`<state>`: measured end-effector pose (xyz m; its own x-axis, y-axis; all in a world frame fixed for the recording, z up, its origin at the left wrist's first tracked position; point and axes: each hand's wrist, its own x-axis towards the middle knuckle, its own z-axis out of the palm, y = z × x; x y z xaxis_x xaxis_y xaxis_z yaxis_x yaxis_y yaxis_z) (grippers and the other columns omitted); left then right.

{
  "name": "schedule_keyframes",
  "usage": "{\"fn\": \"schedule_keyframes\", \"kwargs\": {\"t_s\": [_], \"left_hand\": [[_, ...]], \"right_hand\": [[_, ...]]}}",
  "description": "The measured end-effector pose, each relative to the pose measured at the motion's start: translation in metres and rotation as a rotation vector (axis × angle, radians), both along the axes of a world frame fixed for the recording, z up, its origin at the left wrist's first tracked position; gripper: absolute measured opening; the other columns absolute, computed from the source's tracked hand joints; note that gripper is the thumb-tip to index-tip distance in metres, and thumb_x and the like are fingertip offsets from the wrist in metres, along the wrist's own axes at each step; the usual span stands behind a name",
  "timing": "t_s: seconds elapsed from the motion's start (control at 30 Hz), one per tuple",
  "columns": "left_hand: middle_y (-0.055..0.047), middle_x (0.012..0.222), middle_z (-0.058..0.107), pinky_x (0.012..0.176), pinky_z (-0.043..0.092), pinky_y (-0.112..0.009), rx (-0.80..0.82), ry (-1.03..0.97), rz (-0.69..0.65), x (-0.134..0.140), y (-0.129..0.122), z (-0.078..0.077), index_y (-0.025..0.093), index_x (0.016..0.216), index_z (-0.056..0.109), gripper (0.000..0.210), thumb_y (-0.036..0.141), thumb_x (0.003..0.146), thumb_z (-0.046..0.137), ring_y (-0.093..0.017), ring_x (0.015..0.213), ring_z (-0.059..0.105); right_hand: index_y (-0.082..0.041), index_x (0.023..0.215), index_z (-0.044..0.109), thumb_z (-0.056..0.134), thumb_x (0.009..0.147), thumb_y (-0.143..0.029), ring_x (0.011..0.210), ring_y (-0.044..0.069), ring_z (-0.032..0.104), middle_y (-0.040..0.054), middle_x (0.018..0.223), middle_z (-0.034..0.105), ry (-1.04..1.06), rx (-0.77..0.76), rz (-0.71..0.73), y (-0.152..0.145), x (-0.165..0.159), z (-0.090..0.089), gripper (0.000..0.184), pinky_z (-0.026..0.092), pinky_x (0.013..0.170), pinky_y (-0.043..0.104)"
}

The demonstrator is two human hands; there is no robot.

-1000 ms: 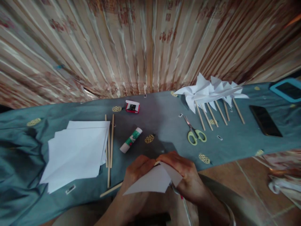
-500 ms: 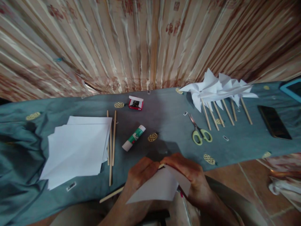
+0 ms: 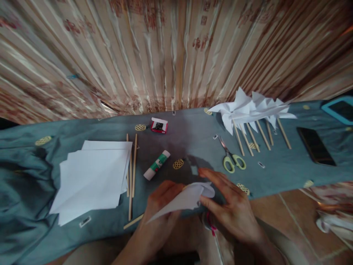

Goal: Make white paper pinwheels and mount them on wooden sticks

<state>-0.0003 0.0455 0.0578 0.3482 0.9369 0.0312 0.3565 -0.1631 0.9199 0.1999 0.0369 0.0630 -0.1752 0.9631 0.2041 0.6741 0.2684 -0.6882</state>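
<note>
A white paper pinwheel [image 3: 190, 195] is held low in front of me by my left hand [image 3: 164, 204], whose fingers are closed round its stick and paper. The stick's end [image 3: 134, 222] sticks out to the left, behind my wrist. My right hand [image 3: 227, 202] is just right of the paper, thumb and fingers spread apart, the thumb close to the paper's edge. Whether that thumb touches it, I cannot tell. Beyond my hands lies a glue stick [image 3: 157, 165]. A small red box [image 3: 159, 126] stands with its lid up and dark bits inside.
On the left are a stack of white paper [image 3: 91, 180] and several wooden sticks [image 3: 134, 165]. Scissors [image 3: 231, 158] with green handles, finished paper pinwheels [image 3: 248, 108], a phone [image 3: 316, 146] and a blue-framed device [image 3: 339, 110] lie on the right. A curtain [image 3: 176, 55] hangs behind the cloth-covered table.
My right hand has come off the paper and spread its fingers to the right. The paper has tilted, now showing curled folds at its right end. My left hand keeps its hold.
</note>
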Motion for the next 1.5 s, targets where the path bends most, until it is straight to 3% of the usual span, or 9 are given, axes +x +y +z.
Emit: {"fn": "schedule_keyframes", "kwargs": {"t_s": [0.13,0.23,0.3,0.47,0.6,0.87,1.1,1.23,1.5], "left_hand": [[-0.006,0.09,0.069,0.067,0.055,-0.023,0.059,0.063,0.053,-0.01,0.0,-0.005,0.022,0.104,0.07,0.024,0.025,0.088,0.051,-0.016,0.079,0.068],[-0.005,0.1,0.071,0.076,0.056,-0.024,0.098,0.119,0.08,-0.018,0.004,-0.006,0.024,0.11,0.068,0.027,0.029,0.087,0.054,-0.018,0.089,0.07],[-0.003,0.104,0.072,0.08,0.056,-0.025,0.136,0.143,0.144,-0.02,0.008,-0.007,0.027,0.11,0.068,0.028,0.031,0.085,0.058,-0.019,0.093,0.07],[-0.001,0.105,0.072,0.084,0.055,-0.028,0.143,0.168,0.206,-0.015,0.013,-0.012,0.028,0.11,0.068,0.028,0.034,0.084,0.059,-0.02,0.096,0.069],[-0.002,0.103,0.073,0.083,0.056,-0.03,0.184,0.191,0.199,-0.007,0.016,-0.009,0.027,0.107,0.07,0.027,0.036,0.085,0.058,-0.022,0.096,0.069],[-0.006,0.105,0.069,0.081,0.056,-0.028,0.292,0.169,0.091,0.002,0.013,-0.002,0.023,0.115,0.064,0.029,0.028,0.089,0.052,-0.02,0.094,0.069],[-0.01,0.108,0.065,0.083,0.055,-0.032,0.383,0.296,-0.001,0.003,0.004,-0.013,0.019,0.122,0.056,0.034,0.021,0.089,0.05,-0.02,0.098,0.065],[-0.009,0.106,0.065,0.082,0.054,-0.033,0.388,0.303,-0.015,0.001,0.004,-0.009,0.021,0.122,0.056,0.034,0.017,0.089,0.05,-0.021,0.097,0.064],[-0.01,0.105,0.064,0.084,0.051,-0.034,0.551,0.229,0.034,0.002,0.001,-0.003,0.02,0.126,0.055,0.04,0.01,0.087,0.05,-0.022,0.093,0.062]], "right_hand": [[-0.032,0.131,0.056,0.073,0.079,-0.034,0.12,0.023,0.058,0.0042,0.129,0.063,0.353,-0.212,-0.029,0.002,0.01,0.003,0.054,0.048,0.102,0.04],[-0.031,0.122,0.063,0.06,0.09,-0.037,0.111,0.018,0.064,0.0042,0.123,0.068,0.826,-0.402,-0.088,0.005,0.011,0.005,0.033,0.051,0.096,0.033],[-0.028,0.112,0.07,0.06,0.09,-0.037,0.103,0.015,0.068,0.0047,0.115,0.072,1.09,-0.521,-0.11,0.009,0.009,0.005,0.026,0.054,0.087,0.026],[-0.02,0.103,0.074,0.069,0.084,-0.032,0.094,0.013,0.071,0.0066,0.105,0.075,1.421,-0.68,-0.079,0.014,0.005,0.007,0.023,0.054,0.082,0.019],[-0.019,0.097,0.076,0.075,0.078,-0.029,0.085,0.012,0.072,0.0056,0.093,0.077,1.48,-0.705,-0.092,0.013,0.005,0.007,0.021,0.055,0.079,0.019],[-0.017,0.07,0.076,0.088,0.059,-0.028,0.054,0.005,0.063,-0.0004,0.062,0.072,1.419,-0.696,-0.301,0.014,0.006,0.007,0.02,0.051,0.054,0.011],[-0.018,0.067,0.075,0.089,0.055,-0.032,0.05,0.005,0.057,-0.0013,0.061,0.068,1.324,-0.69,-0.377,0.015,0.005,0.007,0.023,0.048,0.049,0.013],[-0.018,0.066,0.074,0.089,0.055,-0.033,0.049,0.005,0.056,-0.0016,0.062,0.068,1.284,-0.689,-0.385,0.015,0.003,0.007,0.024,0.048,0.048,0.012],[-0.02,0.064,0.076,0.089,0.054,-0.03,0.046,0.005,0.055,-0.0012,0.061,0.07,1.285,-0.634,-0.338,0.017,0.001,0.013,0.02,0.048,0.047,0.014]]}}
